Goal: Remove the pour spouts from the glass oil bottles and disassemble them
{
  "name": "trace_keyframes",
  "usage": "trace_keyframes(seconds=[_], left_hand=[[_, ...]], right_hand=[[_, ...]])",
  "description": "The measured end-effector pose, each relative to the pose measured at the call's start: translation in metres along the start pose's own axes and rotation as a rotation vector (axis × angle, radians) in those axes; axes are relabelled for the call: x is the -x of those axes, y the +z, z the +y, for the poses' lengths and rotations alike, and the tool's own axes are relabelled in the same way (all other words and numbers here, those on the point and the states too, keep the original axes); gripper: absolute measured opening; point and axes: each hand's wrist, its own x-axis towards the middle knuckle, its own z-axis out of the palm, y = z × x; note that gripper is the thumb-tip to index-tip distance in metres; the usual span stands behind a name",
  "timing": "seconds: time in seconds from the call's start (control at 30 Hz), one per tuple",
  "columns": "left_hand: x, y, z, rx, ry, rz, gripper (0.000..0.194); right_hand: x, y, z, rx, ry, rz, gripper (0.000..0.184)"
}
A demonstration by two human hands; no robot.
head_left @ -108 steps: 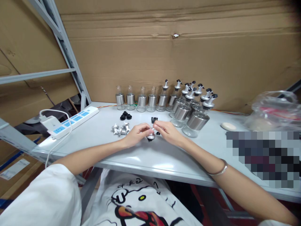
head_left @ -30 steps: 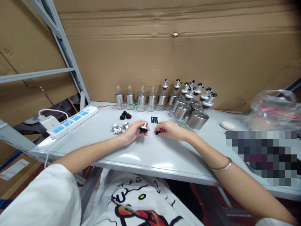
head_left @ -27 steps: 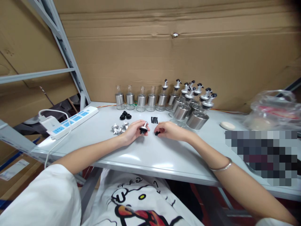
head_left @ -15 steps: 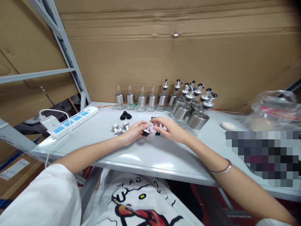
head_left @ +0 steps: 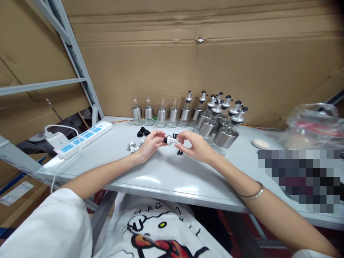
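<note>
- The silver-and-black pourer (head_left: 170,140) lies sideways above the middle of the table (head_left: 156,170), well back from the front edge; a weak grip could let it drop and roll.
- The fingers of the left hand (head_left: 151,145) grasp its black stopper end; pressing unevenly there could tilt or loosen the stopper.
- The fingers of the right hand (head_left: 195,146) meet at the spout tip, but whether they grip it cannot be told; an off-line push could twist the piece free.
- Small black pieces (head_left: 180,152) lie just under the right hand, so a low sweep could scatter them toward the front edge.
- Swinging the right hand outward, toward the table's right side, could knock the nearest capped bottle (head_left: 226,137).
</note>
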Motion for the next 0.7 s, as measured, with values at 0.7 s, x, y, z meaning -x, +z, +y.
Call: trace_keyframes(seconds=[0.7], left_hand=[[-0.0001, -0.0073, 0.0033, -0.328, 0.285, -0.164, 0.027]], right_hand=[[0.0015, -0.0001, 0.0032, 0.102, 0.038, -0.206, 0.022]])
